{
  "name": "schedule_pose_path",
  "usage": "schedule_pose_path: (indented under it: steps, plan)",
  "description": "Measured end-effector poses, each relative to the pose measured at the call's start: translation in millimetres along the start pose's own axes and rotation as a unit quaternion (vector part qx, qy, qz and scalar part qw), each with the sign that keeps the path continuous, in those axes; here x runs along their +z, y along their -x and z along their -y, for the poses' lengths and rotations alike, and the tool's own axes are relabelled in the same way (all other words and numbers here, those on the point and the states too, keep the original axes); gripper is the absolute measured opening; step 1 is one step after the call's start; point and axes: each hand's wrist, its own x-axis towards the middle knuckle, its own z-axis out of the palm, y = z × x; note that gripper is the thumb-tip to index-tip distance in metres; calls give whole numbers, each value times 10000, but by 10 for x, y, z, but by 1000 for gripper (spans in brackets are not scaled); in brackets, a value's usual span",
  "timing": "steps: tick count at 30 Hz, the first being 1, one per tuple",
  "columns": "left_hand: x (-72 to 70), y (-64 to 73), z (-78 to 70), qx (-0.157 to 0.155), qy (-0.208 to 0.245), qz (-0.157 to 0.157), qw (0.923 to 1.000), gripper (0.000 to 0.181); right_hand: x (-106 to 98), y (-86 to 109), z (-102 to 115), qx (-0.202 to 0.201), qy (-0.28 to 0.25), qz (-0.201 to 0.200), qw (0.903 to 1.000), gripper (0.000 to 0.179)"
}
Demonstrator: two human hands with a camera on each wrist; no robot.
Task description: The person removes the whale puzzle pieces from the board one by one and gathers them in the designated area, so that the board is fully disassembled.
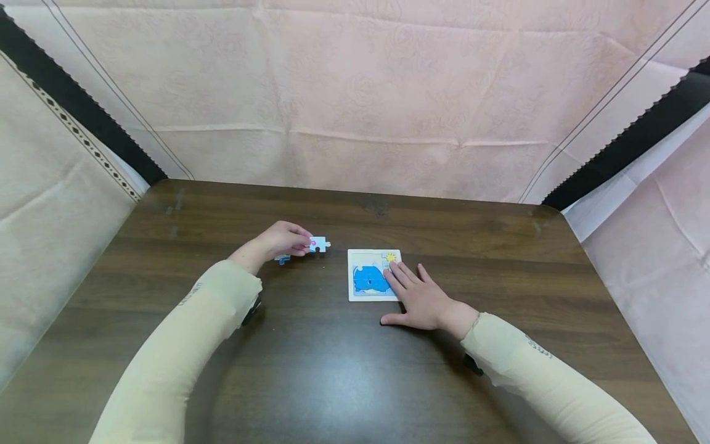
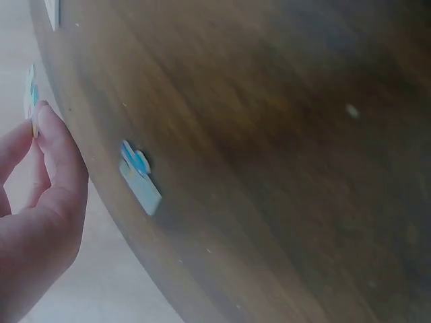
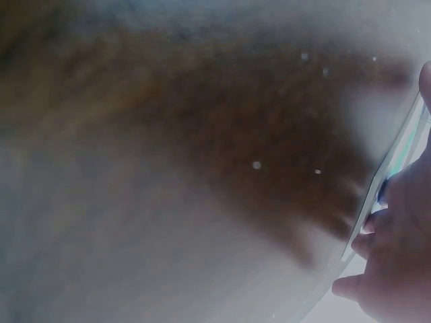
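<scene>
Left hand [image 1: 285, 239] pinches a piece [image 1: 318, 245] by one edge, so could drop it; spread-fingered right hand [image 1: 423, 303] could drag the puzzle [image 1: 368, 280].

Left hand [image 1: 284, 239] pinches; right hand [image 1: 420, 302] lies spread out.

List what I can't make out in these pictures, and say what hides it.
Head view: the puzzle board's lower right part, covered by the right hand.
Head view: part of the loose piece, hidden by the left hand.
Head view: the held piece's print, too small and partly covered by that hand.
Right wrist view: the tabletop's grain, lost in blur.
</scene>
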Motion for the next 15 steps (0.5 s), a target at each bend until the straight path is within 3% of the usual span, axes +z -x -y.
schedule_pose_path:
  steps: [7, 15]
  plan:
    - [-47, 3, 69, -28, -148, 43, 9999, 32, -9, 8, 3, 20, 15, 27, 10000, 94]
    - [-13, -19, 92, -152, -442, -128, 9988, 31, -14, 14, 9, -11, 1, -2, 10000, 94]
